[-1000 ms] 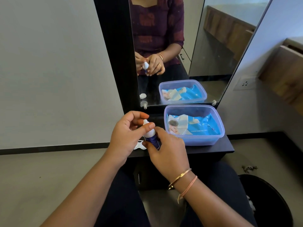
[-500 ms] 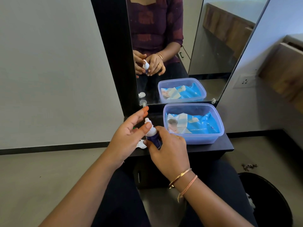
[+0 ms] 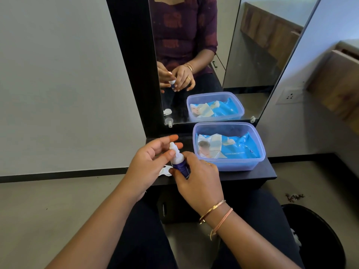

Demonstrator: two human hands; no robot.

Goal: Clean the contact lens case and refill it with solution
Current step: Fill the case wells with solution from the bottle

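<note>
My right hand [image 3: 196, 181] grips the blue body of a small solution bottle [image 3: 179, 165] and holds it upright over the black shelf [image 3: 252, 175]. My left hand [image 3: 149, 164] is at the bottle's white top. Its thumb lies on the front of the top and its extended fingers lie behind, pinching it. The white contact lens case [image 3: 164, 170] lies on the shelf just below and between my hands, mostly hidden by them.
A clear plastic box [image 3: 261, 152] holding a blue wet-wipes pack [image 3: 233, 148] stands on the shelf to the right. A mirror [image 3: 194, 55] rises behind the shelf. A black bin [image 3: 314, 239] stands on the floor at lower right.
My left fingers have uncurled from a tight pinch on the bottle's top and now stretch out, with the thumb still on it. The bottle has stayed in my right hand.
</note>
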